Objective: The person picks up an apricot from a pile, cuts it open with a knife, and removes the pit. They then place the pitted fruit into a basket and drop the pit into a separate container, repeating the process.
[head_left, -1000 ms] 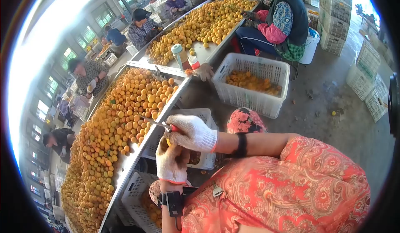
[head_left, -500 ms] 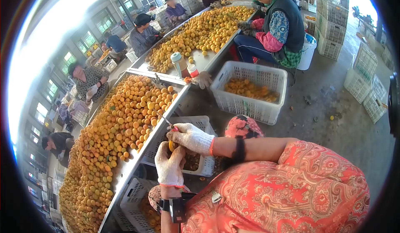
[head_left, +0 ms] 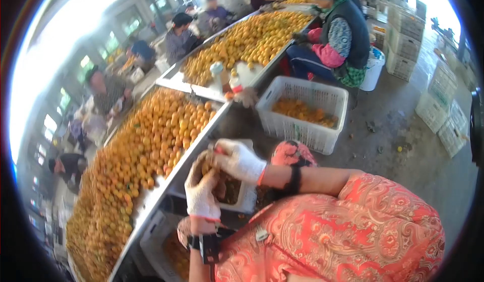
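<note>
My left hand (head_left: 202, 193), in a white knitted glove, is closed around an apricot (head_left: 206, 168) that its fingers mostly hide. Pressed close to it, my gloved right hand (head_left: 238, 161) grips a small red-handled knife (head_left: 218, 151); only a bit of the red handle shows and the blade is blurred. Both hands are above a white crate (head_left: 246, 201) with dark scraps inside. Beside them, a large heap of apricots (head_left: 151, 135) lies on the metal sorting table (head_left: 151, 201).
A white crate (head_left: 302, 145) of orange fruit pieces stands ahead on the floor. Another crate (head_left: 156, 246) is below my left arm. A bottle (head_left: 217, 75) and a glove (head_left: 247, 97) are at the table joint. A co-worker (head_left: 348, 35) sits farther along; stacked crates (head_left: 403, 40) stand right.
Both hands have shifted slightly, the right one turning so the blade no longer shows clearly. The view has moved a little and is blurrier. A co-worker across the table has moved their arms.
</note>
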The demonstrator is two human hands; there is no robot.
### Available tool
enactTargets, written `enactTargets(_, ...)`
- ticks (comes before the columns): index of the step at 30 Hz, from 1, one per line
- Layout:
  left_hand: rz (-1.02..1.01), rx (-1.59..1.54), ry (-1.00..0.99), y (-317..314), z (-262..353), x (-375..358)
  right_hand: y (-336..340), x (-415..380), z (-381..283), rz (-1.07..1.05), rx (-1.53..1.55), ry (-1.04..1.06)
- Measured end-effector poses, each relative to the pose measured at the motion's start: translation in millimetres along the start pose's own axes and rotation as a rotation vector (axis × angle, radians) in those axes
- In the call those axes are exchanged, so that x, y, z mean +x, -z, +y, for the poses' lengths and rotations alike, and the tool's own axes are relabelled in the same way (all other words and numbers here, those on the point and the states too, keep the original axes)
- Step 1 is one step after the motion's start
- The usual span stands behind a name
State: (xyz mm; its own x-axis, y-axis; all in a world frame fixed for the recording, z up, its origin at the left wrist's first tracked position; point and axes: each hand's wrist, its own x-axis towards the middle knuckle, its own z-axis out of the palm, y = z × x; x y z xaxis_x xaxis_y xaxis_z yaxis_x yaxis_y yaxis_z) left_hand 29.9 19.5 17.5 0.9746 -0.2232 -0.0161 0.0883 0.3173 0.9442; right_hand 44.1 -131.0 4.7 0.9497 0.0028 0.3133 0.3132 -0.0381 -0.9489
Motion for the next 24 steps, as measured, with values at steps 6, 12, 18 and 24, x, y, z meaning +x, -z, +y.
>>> enactTargets(6,0.102,-0.069,-0.055,35.7,7.6,3.5,32.6,1.9,8.7,-0.123,0.403,-0.107)
enactTargets(12,0.143,0.034,-0.043,71.9,15.7,27.1,65.8,-1.3,-6.0,0.013,0.012,-0.219)
enactTargets(18,0.200,-0.115,-0.008,74.9,22.0,48.1,39.3,-7.4,-2.7,-0.186,0.098,-0.195)
enactTargets(24,0.223,-0.580,0.063,90.2,24.9,69.3,-2.3,-26.1,-10.2,-0.582,0.075,-0.148)
